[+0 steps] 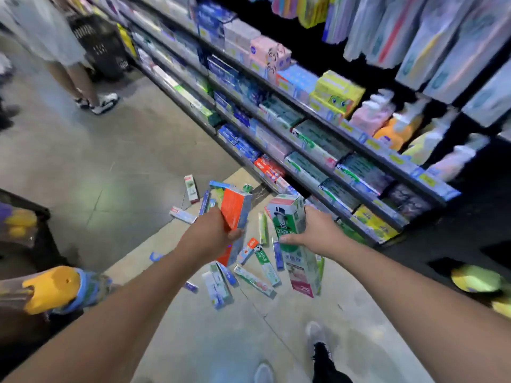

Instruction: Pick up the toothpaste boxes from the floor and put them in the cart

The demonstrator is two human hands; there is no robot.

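My left hand [211,233] grips a stack of toothpaste boxes, the top one orange-red [234,208] with a grey-blue side. In my right hand [318,230] is a bundle of green and white toothpaste boxes [290,225] with a top-hatted figure printed on the front, held upright above the floor. Several more toothpaste boxes [255,280] lie scattered on the concrete floor below and between my hands. The cart [25,208] shows only as a dark rim at the left edge, well left of my left hand.
Shelves full of toothpaste boxes [304,139] run along the right side. A person [91,87] stands up the aisle at the top left beside a black basket [102,48]. A yellow-capped bottle pack [66,288] lies by the cart. My shoes [315,335] are at the bottom.
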